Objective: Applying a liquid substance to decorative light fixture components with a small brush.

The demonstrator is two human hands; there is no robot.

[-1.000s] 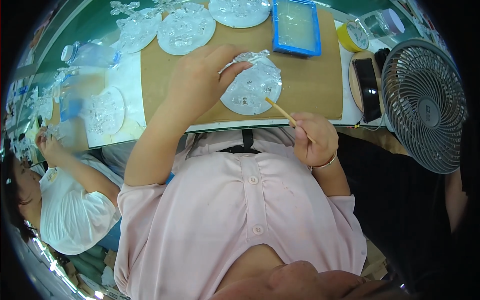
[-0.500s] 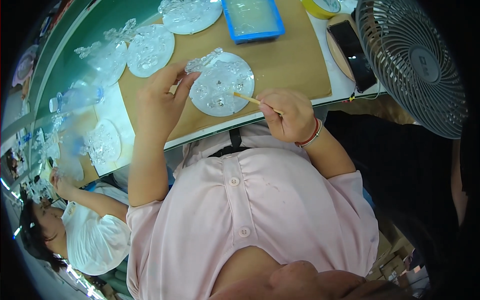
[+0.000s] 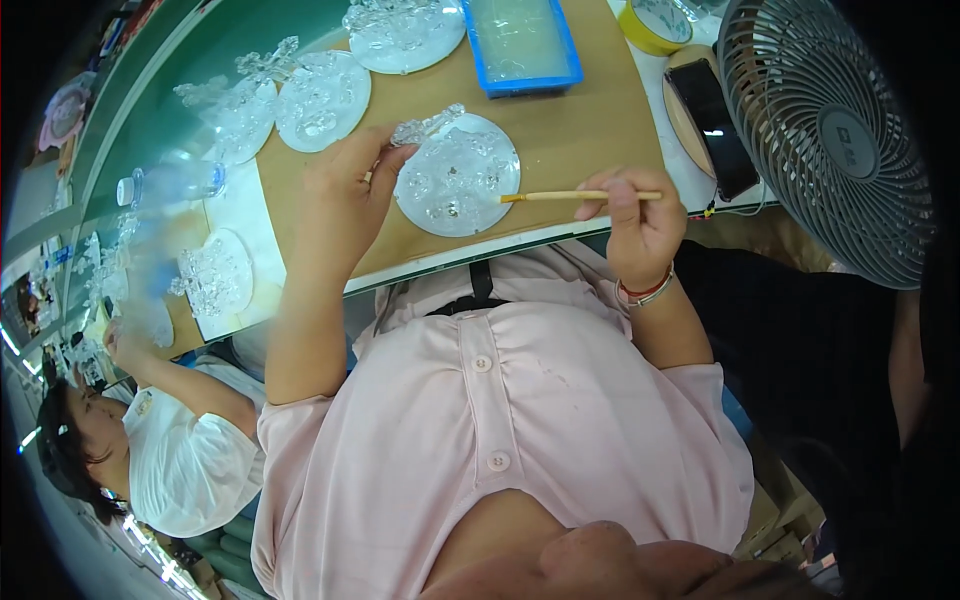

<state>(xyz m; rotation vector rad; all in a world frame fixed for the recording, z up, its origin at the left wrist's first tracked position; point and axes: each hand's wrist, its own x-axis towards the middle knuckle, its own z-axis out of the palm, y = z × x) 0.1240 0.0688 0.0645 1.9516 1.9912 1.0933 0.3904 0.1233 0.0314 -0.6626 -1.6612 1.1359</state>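
In front of me a round white disc with clear, glassy ornaments lies on brown board. At its upper left edge my left hand pinches a clear ornamental piece between thumb and fingers. My right hand is closed around a thin brush with a pale wooden handle. The brush lies nearly level, its darker tip at the disc's right edge; whether it touches is unclear. Beyond the disc stands a blue-rimmed tray holding something clear and pale.
More decorated discs lie at the back left, near a clear bottle. At the right are a fan, a dark phone and yellow tape. A person works on the left.
My right hand has moved right and turned, swinging the brush from slanted to nearly level and drawing its tip to the disc's edge. My left hand keeps its pinch on the clear piece.
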